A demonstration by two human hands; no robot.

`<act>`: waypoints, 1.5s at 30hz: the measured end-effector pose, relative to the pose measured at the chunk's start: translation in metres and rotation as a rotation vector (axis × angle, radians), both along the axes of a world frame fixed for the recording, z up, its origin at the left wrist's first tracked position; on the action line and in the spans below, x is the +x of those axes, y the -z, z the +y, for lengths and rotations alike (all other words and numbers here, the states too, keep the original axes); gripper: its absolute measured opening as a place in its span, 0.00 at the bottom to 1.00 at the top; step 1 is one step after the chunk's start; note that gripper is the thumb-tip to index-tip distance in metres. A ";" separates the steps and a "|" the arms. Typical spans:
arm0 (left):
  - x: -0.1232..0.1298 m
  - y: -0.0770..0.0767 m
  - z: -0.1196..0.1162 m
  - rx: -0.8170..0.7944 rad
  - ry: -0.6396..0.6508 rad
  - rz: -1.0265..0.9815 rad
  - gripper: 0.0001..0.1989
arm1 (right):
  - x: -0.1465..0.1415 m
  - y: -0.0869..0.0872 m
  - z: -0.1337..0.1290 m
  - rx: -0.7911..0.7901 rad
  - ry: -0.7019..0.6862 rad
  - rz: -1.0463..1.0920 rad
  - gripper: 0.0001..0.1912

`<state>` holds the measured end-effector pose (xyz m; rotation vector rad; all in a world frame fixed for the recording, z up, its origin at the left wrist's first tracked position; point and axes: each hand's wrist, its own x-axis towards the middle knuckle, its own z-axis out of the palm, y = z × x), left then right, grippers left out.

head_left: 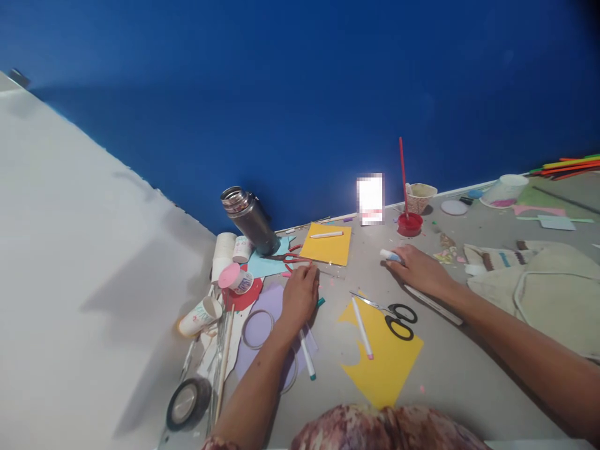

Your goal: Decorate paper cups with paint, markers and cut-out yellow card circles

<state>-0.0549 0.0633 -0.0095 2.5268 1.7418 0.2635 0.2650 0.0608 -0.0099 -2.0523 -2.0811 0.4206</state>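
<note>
My right hand [412,265] is closed round a white and light-blue stick [392,256], over the grey table. A long pale strip [434,305] lies under that wrist. My left hand [301,290] rests on the table with its fingers bent down, beside the red-handled pliers [290,257]; whether anything is under its fingertips is hidden. Between the hands, black-handled scissors [399,317] and a white marker [362,328] lie on a cut yellow sheet [389,369]. Another yellow sheet [325,247] with a marker [327,235] on it is farther back.
A dark open flask [255,225] stands back left among paper cups [225,250]. Tape rolls [187,403] and purple paper [257,300] are at left. Behind my right hand are a red pot [409,225] with a stick and a basket [420,198]. A cloth bag [557,290] lies right.
</note>
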 end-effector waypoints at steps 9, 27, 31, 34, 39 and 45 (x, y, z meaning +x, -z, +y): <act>0.015 0.011 0.000 0.032 0.179 0.013 0.24 | -0.020 -0.005 0.012 0.006 0.118 -0.188 0.22; 0.037 0.011 0.028 0.022 0.209 0.093 0.25 | -0.021 -0.005 0.019 0.218 0.012 -0.310 0.16; 0.047 0.004 0.044 0.028 0.191 0.149 0.17 | -0.039 -0.012 0.036 0.231 -0.084 -0.278 0.16; 0.052 0.000 0.054 0.023 0.210 0.188 0.12 | -0.053 -0.013 0.049 0.226 -0.150 -0.250 0.14; 0.050 -0.006 0.059 0.008 0.243 0.220 0.09 | -0.062 -0.009 0.056 0.215 -0.193 -0.189 0.13; 0.047 -0.007 0.061 -0.019 0.144 0.221 0.13 | -0.055 -0.011 0.047 0.192 -0.221 -0.117 0.13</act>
